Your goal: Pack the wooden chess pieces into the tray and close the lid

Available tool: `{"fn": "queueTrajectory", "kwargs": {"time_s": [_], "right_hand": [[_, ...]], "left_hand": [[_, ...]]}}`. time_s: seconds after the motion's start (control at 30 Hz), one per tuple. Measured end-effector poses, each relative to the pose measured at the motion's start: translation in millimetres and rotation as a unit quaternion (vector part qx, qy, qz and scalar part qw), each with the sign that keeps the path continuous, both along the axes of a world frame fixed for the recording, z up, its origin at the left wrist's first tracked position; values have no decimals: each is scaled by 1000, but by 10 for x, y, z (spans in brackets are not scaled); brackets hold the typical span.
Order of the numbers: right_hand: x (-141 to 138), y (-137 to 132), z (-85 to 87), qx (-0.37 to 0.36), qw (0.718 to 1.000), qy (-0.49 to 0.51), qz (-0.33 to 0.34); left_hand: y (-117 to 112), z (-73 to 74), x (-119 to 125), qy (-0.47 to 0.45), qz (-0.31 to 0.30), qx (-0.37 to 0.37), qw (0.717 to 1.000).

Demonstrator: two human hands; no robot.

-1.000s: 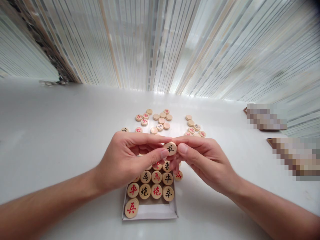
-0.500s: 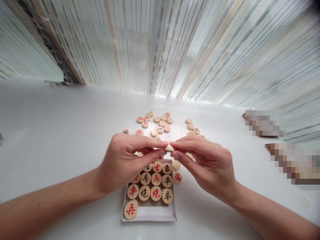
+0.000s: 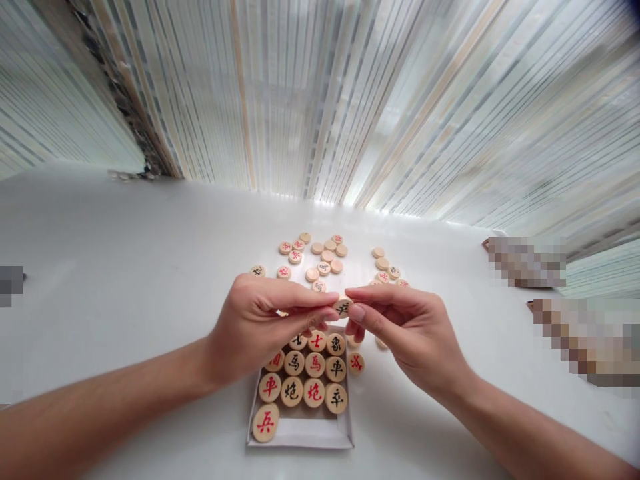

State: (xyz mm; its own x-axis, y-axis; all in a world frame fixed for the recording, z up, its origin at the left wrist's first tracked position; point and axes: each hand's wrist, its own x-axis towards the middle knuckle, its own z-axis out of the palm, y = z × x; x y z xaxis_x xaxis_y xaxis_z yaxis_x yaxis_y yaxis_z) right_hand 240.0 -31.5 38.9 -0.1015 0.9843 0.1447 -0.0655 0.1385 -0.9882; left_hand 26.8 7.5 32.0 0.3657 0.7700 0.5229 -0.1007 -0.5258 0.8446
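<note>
Both hands pinch one wooden game piece [image 3: 343,307] in the air above the far end of a shallow box [image 3: 300,437].

The piece is a small round disc, which I judge to be light, stiff and smooth, best held by its rim or across its two flat faces. A disc has no long axis. Its face with a black character tilts up and toward the near side. The left hand [image 3: 260,327] grips its left edge between thumb and forefinger, and the right hand [image 3: 415,333] grips its right edge the same way. Below, rows of packed pieces [image 3: 314,392] fill the box. One red-marked piece [image 3: 356,363] lies just right of it. Loose pieces [image 3: 325,257] lie scattered farther off on the white table [image 3: 125,267].
</note>
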Motion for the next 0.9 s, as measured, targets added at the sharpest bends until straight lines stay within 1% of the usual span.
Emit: {"fn": "queueTrajectory", "kwargs": {"time_s": [0.07, 0.27, 0.33, 0.43, 0.53, 0.6, 0.73, 0.8, 0.9], "right_hand": [[10, 12, -11, -19, 1000, 13, 9], [39, 40, -74, -51, 998, 36, 31], [44, 44, -80, -60, 997, 32, 39], [42, 45, -63, -74, 996, 34, 46], [29, 38, -27, -74, 996, 37, 42], [19, 32, -4, -61, 997, 29, 35], [8, 23, 17, -44, 998, 14, 31], [13, 22, 10, -59, 997, 8, 41], [28, 23, -14, -102, 993, 18, 60]], "left_hand": [[9, 5, 6, 2, -5, -8, 1000], [19, 11, 15, 30, 5, 19, 999], [16, 12, 17, 28, 1, 1, 1000], [16, 9, 18, 19, -11, -53, 998], [24, 3, 17, 10, -21, -93, 995], [31, 1, 16, 3, -25, -98, 995], [27, 7, 28, 3, -26, -76, 997], [10, 9, 38, 9, -28, -80, 996], [-26, 1, 48, 15, -24, -100, 995]]}}
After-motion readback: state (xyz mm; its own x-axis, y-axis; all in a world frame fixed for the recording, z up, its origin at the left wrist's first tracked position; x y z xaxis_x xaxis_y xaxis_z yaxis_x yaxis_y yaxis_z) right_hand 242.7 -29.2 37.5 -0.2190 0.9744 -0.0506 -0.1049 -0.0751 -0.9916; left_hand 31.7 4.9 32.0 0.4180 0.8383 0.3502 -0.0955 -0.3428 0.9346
